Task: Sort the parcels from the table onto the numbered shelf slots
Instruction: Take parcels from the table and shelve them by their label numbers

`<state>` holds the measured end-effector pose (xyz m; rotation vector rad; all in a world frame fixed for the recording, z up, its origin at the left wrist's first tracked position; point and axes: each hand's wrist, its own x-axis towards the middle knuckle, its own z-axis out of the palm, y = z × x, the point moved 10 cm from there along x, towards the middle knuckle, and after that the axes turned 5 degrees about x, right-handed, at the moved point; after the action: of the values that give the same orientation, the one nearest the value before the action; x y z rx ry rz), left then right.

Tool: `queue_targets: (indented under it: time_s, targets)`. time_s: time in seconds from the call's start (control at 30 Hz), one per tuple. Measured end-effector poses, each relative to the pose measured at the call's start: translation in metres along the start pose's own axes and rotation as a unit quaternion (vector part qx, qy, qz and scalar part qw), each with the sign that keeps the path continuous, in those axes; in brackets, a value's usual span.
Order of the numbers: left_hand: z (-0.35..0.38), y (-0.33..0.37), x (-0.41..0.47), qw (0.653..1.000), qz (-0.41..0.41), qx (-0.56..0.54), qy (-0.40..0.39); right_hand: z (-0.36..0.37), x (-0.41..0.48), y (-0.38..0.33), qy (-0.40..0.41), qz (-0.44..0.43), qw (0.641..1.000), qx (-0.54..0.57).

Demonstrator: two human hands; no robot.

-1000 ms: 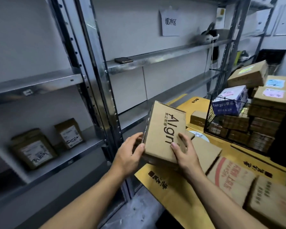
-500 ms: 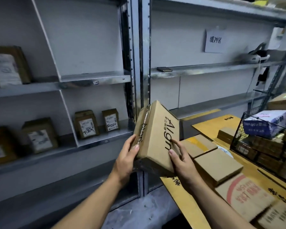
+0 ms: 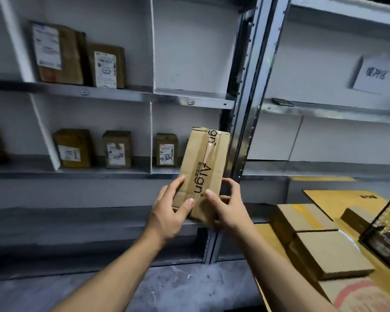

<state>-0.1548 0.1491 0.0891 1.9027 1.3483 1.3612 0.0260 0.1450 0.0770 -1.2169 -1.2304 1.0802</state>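
Grey shelving (image 3: 122, 96) fills the wall, split by white dividers into slots. Two parcels (image 3: 56, 52) with white labels stand upright in an upper slot. Three more (image 3: 117, 149) stand along the shelf below, two in one slot and one in the slot to the right.

The box (image 3: 203, 167) marked "Align" is held in the air, on end and leaning slightly right. It sits in front of that right-hand lower slot, just left of the steel post (image 3: 250, 97), and rests on no shelf.

The left grip (image 3: 167, 212) pinches the box's lower left edge, thumb on the printed face. The right grip (image 3: 227, 208) clasps the lower right edge, thumb on the face and fingers curled round the side.

To the right, the table (image 3: 338, 199) carries flat boxes (image 3: 331, 253) and a wire basket (image 3: 383, 230). A phone (image 3: 283, 102) lies on the right-hand shelf, under a paper sign (image 3: 374, 74).
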Motion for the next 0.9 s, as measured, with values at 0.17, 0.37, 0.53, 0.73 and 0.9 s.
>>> queue_targets:
  time_s: [0.17,0.37,0.53,0.73,0.9]
  targets:
    - [-0.047,-0.021,0.011,0.999,0.005,0.034,0.015,0.052,0.023,-0.001,-0.002,-0.022,1.0,0.016]
    - [-0.121,-0.076,0.037,0.994,-0.06,-0.078,0.037,0.124,0.049,-0.006,-0.031,-0.01,0.988,0.149]
    - [-0.188,-0.13,0.056,0.991,-0.099,-0.056,0.069,0.192,0.068,-0.003,-0.044,0.022,0.971,0.234]
    - [-0.252,-0.178,0.061,0.984,-0.139,-0.106,0.042,0.277,0.086,-0.004,-0.128,0.028,0.95,0.283]
    - [-0.306,-0.197,0.067,0.992,-0.107,-0.039,0.061,0.325,0.099,-0.002,-0.132,0.016,0.965,0.225]
